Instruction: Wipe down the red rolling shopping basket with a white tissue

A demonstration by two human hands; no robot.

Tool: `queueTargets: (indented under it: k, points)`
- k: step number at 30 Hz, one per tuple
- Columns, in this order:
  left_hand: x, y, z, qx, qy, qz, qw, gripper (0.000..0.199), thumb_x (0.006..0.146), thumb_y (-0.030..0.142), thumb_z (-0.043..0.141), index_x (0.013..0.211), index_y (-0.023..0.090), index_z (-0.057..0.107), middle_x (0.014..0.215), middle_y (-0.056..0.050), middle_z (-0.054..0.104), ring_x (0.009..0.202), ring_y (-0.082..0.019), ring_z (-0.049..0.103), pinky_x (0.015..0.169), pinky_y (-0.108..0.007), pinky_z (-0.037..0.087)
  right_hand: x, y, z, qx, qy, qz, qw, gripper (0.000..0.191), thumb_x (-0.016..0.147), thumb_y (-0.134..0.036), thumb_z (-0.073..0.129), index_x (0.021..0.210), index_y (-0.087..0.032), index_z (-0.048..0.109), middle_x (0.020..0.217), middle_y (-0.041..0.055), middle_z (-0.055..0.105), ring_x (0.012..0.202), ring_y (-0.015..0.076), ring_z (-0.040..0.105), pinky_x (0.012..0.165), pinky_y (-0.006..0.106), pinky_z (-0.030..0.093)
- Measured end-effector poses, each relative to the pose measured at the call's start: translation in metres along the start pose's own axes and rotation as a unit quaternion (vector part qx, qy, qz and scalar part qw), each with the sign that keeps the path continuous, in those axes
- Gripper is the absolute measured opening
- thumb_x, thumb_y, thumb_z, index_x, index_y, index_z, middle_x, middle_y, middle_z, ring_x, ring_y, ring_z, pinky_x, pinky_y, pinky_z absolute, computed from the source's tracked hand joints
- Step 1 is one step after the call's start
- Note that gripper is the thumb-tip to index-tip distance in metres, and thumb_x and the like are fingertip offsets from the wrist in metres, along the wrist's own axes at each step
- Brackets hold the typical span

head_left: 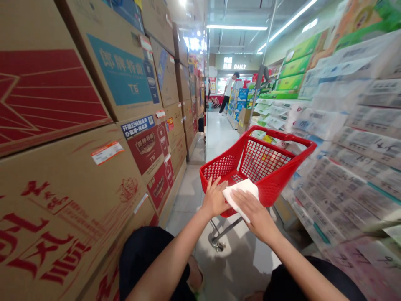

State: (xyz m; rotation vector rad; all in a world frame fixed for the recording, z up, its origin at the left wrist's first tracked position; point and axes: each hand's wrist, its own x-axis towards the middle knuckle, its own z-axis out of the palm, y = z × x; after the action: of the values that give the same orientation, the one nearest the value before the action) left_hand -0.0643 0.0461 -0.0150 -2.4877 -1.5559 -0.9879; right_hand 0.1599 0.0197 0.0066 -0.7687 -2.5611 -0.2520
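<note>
A red plastic shopping cart [278,184] with grid walls stands right in front of me, its basket tilted in view. My right hand [250,207] lies over a folded white cloth [242,188], pressing it against the basket's near end. The underside of the fingers and part of the cloth are hidden. My left hand [216,196] rests on the basket's near rim, left of the cloth, with its fingers spread. Below the basket show a grey metal leg and a caster wheel [216,242].
Stacked cardboard cartons [62,179] wall the left side. Packs of paper tissue [360,138] are piled high on the right. A glass panel stands ahead at the aisle's end. Farther back, a person [228,94] walks near blue boxes [242,98].
</note>
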Motion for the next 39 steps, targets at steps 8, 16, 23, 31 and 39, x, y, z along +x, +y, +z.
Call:
queueTargets:
  k: [8,16,23,31,39]
  points:
    - [0.009,-0.009,0.002,0.022,-0.020,-0.002,1.000,0.091,0.086,0.050,0.072,0.160,0.016,0.032,0.163,-0.017,0.038,0.154,-0.033,0.031,0.129,-0.059,0.007,-0.012,0.082,-0.007,-0.071,0.060,0.130,0.987,0.097,0.075,0.001,0.047,0.165,-0.027,0.022,0.161,0.0070,0.045,0.152,0.0282,0.036,0.124,0.061,0.031]
    - [0.011,0.009,0.017,0.042,-0.010,-0.061,0.997,0.083,0.090,0.023,0.063,0.161,0.010,0.021,0.166,-0.023,0.027,0.155,-0.034,0.027,0.128,-0.057,0.017,0.019,0.004,0.013,-0.018,0.020,0.069,0.997,0.100,0.075,0.001,0.047,0.166,-0.023,0.014,0.167,0.0075,0.035,0.156,0.0270,0.026,0.126,0.056,0.030]
    - [0.008,0.008,0.007,0.045,-0.032,-0.053,0.997,0.082,0.094,0.033,0.063,0.161,0.009,0.022,0.168,-0.019,0.027,0.158,-0.028,0.021,0.130,-0.052,0.017,0.011,0.053,0.002,-0.078,0.018,0.129,0.988,0.093,0.079,0.000,0.047,0.165,-0.025,0.021,0.158,0.0079,0.049,0.150,0.0288,0.039,0.125,0.061,0.028]
    - [0.010,0.001,0.007,0.055,-0.037,-0.036,0.997,0.081,0.095,0.032,0.065,0.162,0.014,0.023,0.167,-0.016,0.031,0.157,-0.027,0.023,0.129,-0.054,0.018,0.014,0.009,0.001,-0.095,-0.016,0.080,0.992,0.108,0.070,0.003,0.052,0.165,-0.032,0.017,0.173,0.0042,0.019,0.158,0.0311,0.020,0.124,0.052,0.034]
    - [0.012,-0.012,0.007,0.059,-0.053,-0.009,0.997,0.080,0.094,0.034,0.069,0.161,0.017,0.027,0.163,-0.016,0.038,0.154,-0.028,0.033,0.128,-0.056,0.020,-0.010,0.087,-0.017,-0.159,0.024,0.166,0.973,0.094,0.077,-0.001,0.051,0.163,-0.033,0.029,0.165,0.0040,0.040,0.152,0.0308,0.035,0.123,0.056,0.032]
